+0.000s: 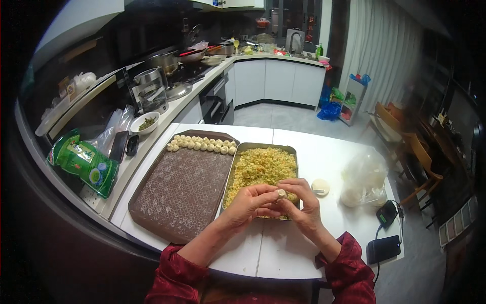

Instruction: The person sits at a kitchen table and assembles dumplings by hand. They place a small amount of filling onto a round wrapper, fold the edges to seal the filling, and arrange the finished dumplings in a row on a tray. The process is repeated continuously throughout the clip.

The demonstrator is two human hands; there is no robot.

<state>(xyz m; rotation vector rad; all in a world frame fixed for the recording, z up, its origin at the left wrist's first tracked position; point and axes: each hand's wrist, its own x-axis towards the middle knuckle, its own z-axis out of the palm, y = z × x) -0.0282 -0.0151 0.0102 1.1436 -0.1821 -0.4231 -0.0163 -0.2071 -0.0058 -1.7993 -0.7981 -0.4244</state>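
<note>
Between the fingertips of my left hand (252, 203) and my right hand (303, 201) is a small pale dumpling (281, 194), pinched from both sides. Both hands hover over the near end of a metal tray (232, 159) heaped with chopped yellow-green filling (264, 163) flecked with orange. To the left lies a brown, flour-dusted tray (186, 193) with a honeycomb-patterned base. Rows of finished dumplings (205, 145) line its far edge. A short stack of round dough wrappers (322, 186) sits right of my right hand, with a small flat strip on it.
A clear plastic bag (364, 178) with pale contents stands on the white table (315, 152). Black electronic boxes with cables (384, 249) lie at its right edge. Along the left counter are a green bag (85, 163), a phone (119, 146), a bowl of greens (145, 123) and a water pitcher (151, 91).
</note>
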